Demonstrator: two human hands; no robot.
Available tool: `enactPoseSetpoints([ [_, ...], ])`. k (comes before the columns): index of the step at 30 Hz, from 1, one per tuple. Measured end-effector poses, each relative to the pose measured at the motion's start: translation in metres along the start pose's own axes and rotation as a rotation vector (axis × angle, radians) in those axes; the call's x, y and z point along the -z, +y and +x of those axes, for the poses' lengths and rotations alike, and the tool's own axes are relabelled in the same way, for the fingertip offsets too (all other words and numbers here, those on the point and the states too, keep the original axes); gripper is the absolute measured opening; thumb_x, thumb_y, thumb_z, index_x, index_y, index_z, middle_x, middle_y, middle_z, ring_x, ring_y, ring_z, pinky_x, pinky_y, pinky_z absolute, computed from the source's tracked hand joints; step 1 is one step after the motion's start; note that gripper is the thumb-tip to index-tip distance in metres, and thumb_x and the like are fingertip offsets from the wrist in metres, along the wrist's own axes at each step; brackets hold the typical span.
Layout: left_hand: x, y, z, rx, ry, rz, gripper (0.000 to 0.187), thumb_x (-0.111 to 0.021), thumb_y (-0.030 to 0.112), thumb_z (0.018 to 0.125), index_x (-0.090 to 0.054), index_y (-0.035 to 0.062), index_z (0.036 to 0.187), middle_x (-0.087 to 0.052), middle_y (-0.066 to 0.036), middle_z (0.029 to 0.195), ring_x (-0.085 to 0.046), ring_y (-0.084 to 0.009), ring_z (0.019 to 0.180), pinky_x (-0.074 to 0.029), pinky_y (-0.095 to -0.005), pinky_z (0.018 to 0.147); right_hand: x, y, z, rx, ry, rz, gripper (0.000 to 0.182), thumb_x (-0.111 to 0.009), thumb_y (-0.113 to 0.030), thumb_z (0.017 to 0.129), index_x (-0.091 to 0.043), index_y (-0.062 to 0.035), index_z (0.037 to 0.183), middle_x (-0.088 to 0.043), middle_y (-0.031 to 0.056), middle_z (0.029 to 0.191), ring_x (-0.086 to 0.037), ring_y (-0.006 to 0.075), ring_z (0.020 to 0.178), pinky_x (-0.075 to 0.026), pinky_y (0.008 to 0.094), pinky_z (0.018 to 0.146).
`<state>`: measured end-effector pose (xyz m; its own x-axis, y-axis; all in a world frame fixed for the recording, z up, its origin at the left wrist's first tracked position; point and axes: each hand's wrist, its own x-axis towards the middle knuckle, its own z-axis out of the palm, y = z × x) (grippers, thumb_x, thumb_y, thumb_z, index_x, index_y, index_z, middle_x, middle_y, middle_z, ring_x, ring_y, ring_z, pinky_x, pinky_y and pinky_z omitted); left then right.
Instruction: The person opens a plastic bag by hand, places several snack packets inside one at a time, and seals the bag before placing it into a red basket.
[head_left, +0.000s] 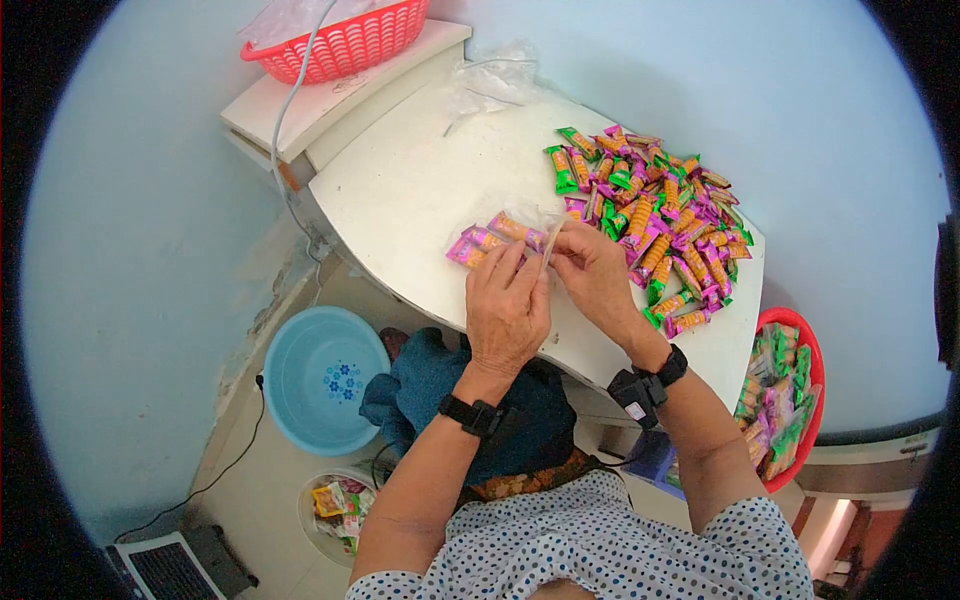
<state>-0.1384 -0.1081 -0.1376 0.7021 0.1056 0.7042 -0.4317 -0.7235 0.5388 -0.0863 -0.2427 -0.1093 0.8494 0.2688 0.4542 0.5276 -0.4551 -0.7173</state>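
A clear plastic bag [478, 218] with several pink-wrapped snack packets [486, 238] inside lies on the white table [400, 180]. My left hand [508, 308] rests over the near side of the bag, its fingers together on the packets. At the bag's open end, my right hand [595, 275] pinches the plastic edge between thumb and fingers. Just to the right of my hands spreads a big heap of pink and green snack packets [665, 220]. Each wrist wears a black strap.
A red basket [360, 45] stands on a white ledge at the upper left. Loose plastic bags [495, 80] lie at the table's back. Below are a blue basin [300, 400], a bin [340, 510] with wrappers, and a red tub [818, 400] of filled bags at right.
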Motion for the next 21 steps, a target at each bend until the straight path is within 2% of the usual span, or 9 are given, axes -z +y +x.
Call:
enactPoseSetpoints([
  [4,0.001,0.0,0.001,-0.007,-0.004,0.003,0.024,-0.065,0.01,0.086,-0.07,0.0015,0.108,-0.067,-0.016,0.116,-0.06,-0.0359,0.112,-0.045,-0.0459,0.097,-0.007,0.006,-0.002,0.075,0.025,0.029,0.011,-0.059,0.001,0.081,-0.067,0.0008,0.089,-0.064,0.0151,0.085,-0.064,0.0348,0.079,-0.05,0.0407,0.067],
  [11,-0.001,-0.002,0.0,-0.018,-0.03,0.008,0.023,-0.064,0.01,0.086,-0.069,0.0018,0.107,-0.066,-0.015,0.117,-0.059,-0.0343,0.114,-0.043,-0.0447,0.096,-0.002,0.001,-0.003,0.024,-0.104,0.082,0.016,-0.055,0.003,0.079,-0.065,0.0006,0.091,-0.064,0.0192,0.089,-0.063,0.0396,0.086,-0.049,0.0452,0.071],
  [17,-0.002,-0.002,-0.001,-0.026,-0.004,0.029,0.022,-0.064,0.008,0.085,-0.067,-0.001,0.105,-0.067,-0.017,0.115,-0.059,-0.0352,0.114,-0.043,-0.0449,0.096,0.026,-0.006,-0.005,0.092,0.114,-0.141,0.02,-0.057,0.004,0.074,-0.067,-0.002,0.09,-0.066,0.0163,0.089,-0.065,0.0366,0.086,-0.053,0.043,0.076],
  [21,-0.001,0.001,0.001,-0.017,-0.019,0.023,0.025,-0.064,0.007,0.084,-0.067,-0.0009,0.108,-0.067,-0.017,0.116,-0.059,-0.036,0.114,-0.043,-0.0453,0.098,0.066,-0.02,-0.005,0.05,0.134,-0.618,0.022,-0.065,-0.003,0.076,-0.067,-0.0065,0.098,-0.062,0.014,0.098,-0.062,0.0349,0.094,-0.054,0.0433,0.079],
])
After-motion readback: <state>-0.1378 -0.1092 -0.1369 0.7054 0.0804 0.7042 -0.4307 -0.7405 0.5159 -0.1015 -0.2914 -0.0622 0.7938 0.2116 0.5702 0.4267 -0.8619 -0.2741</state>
